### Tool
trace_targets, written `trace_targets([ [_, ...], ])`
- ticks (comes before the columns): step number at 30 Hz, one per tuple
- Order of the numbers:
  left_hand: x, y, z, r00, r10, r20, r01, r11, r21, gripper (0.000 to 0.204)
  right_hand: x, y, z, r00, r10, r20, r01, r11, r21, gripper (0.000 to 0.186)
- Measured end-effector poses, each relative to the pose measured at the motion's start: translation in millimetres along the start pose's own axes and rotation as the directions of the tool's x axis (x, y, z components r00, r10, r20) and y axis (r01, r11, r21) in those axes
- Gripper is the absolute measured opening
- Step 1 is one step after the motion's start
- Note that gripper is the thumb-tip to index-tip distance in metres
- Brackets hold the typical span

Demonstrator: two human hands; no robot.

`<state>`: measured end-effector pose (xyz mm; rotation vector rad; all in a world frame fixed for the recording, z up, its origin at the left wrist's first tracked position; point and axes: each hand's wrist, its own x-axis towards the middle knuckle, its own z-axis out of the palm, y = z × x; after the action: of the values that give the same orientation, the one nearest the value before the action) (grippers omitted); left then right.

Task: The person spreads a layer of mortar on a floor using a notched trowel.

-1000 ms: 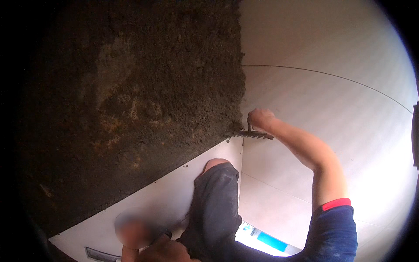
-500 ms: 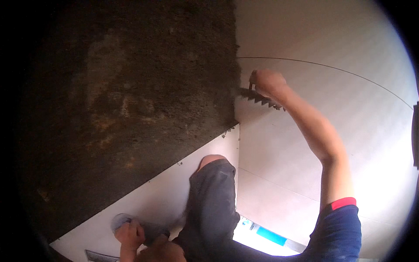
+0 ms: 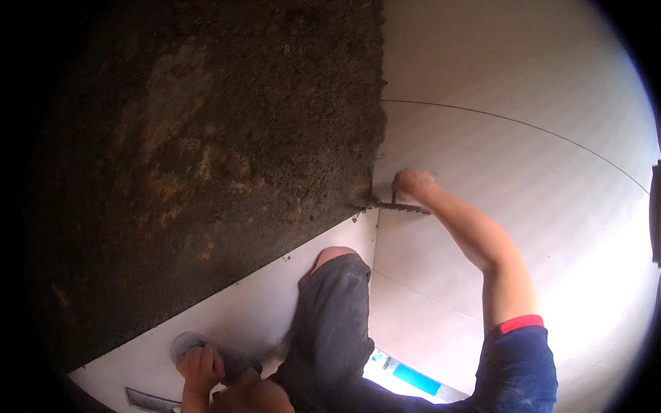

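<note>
My right hand (image 3: 414, 183) is closed around the handle of a notched trowel (image 3: 403, 207), its toothed edge facing me. The trowel's left end touches the corner where the dark mortar bed (image 3: 261, 151), the pale floor tile (image 3: 275, 289) and the pale tiled wall (image 3: 454, 227) meet. At the lower left, my left hand (image 3: 200, 368) is held with curled fingers over a grey, round-edged object (image 3: 187, 341) on the floor tile. What exactly it grips is hidden.
My bent knee (image 3: 336, 253) in dark trousers rests on the floor tile. Mortar crumbs (image 3: 286, 259) lie along the tile's edge. A flat dark-framed object (image 3: 148, 399) is by the lower left edge. Behind my leg is a bright blue and white item (image 3: 416, 378).
My right hand has drawn the trowel down along the wall toward me, to the floor tile's corner. My left hand is in nearly the same place.
</note>
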<state>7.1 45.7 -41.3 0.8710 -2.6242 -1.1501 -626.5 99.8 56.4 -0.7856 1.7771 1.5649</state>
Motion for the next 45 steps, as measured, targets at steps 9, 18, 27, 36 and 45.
trace_targets([
  [9,18.2,6.1,-3.9,1.000,0.003,0.007,-0.003,1.000,0.023,0.008,13.9,40.8,-34.4,0.901,-0.122,-0.416,0.112,0.993,-0.049,0.024],
  [18,-7.0,-3.8,-2.7,0.968,-0.058,0.244,0.072,0.996,-0.047,0.009,-61.2,20.2,-88.6,0.960,-0.111,-0.257,0.085,0.990,-0.111,0.022],
  [27,1.5,-5.1,0.8,0.999,0.048,0.000,-0.048,0.999,0.006,0.011,-27.9,-58.0,-94.6,0.986,-0.096,-0.137,0.086,0.993,-0.076,0.023],
  [36,6.5,0.2,-2.1,0.997,0.052,-0.052,-0.052,0.999,-0.015,0.013,-52.9,16.5,-125.0,0.835,-0.109,-0.540,0.212,0.968,0.132,0.028],
  [45,-1.2,-3.2,2.4,0.993,0.083,-0.087,-0.076,0.994,0.079,0.017,-9.5,-110.3,-26.6,0.682,-0.629,-0.373,0.715,0.680,0.161,0.017],
])
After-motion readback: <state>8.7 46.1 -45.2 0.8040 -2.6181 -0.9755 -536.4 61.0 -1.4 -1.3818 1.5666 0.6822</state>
